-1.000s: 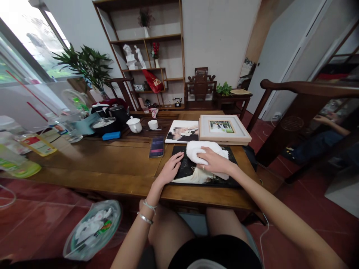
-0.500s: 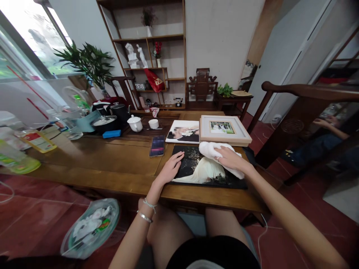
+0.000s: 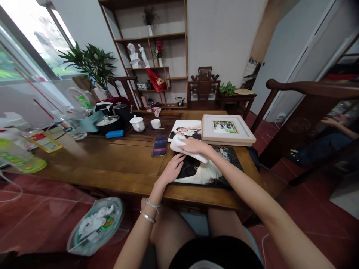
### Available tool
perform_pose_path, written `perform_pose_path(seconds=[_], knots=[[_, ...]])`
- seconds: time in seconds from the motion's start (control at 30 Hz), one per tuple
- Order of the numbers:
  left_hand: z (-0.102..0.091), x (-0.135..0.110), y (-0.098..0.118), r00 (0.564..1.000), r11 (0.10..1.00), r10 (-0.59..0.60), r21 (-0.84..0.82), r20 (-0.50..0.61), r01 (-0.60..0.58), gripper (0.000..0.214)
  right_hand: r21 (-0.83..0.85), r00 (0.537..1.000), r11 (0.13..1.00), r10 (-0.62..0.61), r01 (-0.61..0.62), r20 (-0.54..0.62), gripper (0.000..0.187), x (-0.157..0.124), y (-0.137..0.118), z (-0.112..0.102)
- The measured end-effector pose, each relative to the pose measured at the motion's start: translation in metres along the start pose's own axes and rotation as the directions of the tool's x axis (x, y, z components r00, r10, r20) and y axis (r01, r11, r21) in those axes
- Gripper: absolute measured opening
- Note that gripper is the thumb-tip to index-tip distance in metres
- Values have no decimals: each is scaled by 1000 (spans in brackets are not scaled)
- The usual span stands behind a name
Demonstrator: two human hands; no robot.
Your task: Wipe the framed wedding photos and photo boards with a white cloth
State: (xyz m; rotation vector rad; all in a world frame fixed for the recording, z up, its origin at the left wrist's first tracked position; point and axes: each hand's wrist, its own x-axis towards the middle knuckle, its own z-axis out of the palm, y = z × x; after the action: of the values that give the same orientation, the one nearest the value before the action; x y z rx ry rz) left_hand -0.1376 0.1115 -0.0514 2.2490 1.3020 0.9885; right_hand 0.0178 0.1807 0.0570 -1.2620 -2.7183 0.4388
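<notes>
A dark photo panel with a pale wedding dress [image 3: 206, 172] lies flat at the table's front edge. My right hand [image 3: 195, 145] is closed on a white cloth [image 3: 179, 144] at the panel's far left corner, the cloth spread under the palm. My left hand [image 3: 172, 169] rests on the panel's left edge with its fingers stretched out, close to the cloth. Behind the cloth lies a smaller photo panel [image 3: 183, 126], partly covered by it. Beside that panel sits a light wooden picture frame [image 3: 249, 139] with a small photo in the middle.
A phone [image 3: 159, 145] lies left of the panels. Farther left on the wooden table [image 3: 126, 158] stand a white teapot [image 3: 137, 123], a white cup [image 3: 155, 123], a blue block [image 3: 114, 134] and several bottles. A lined bin [image 3: 119, 213] stands on the floor. At far right sits another person [image 3: 331, 138].
My right hand has swept the white cloth leftward across the dark panel, from its far right to its far left corner. My left hand stays on the left edge.
</notes>
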Motion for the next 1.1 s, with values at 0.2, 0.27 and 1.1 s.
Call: perform_pose_path(seconds=[0.2,0.27,1.1], knots=[[-1,-1,3,1000,998,25,-49,3,-25,40,-20,996,997,72,-73,-61,40,-51,38,-1],[-2,0,4,999,997,41,-62,3,-41,40,-34,991,994,103,-106,-81,40,-72,49,-2],[0,0,0,1000,999,25,-40,6,-25,41,-287,990,950,99,-125,-103,56,-86,9,40]])
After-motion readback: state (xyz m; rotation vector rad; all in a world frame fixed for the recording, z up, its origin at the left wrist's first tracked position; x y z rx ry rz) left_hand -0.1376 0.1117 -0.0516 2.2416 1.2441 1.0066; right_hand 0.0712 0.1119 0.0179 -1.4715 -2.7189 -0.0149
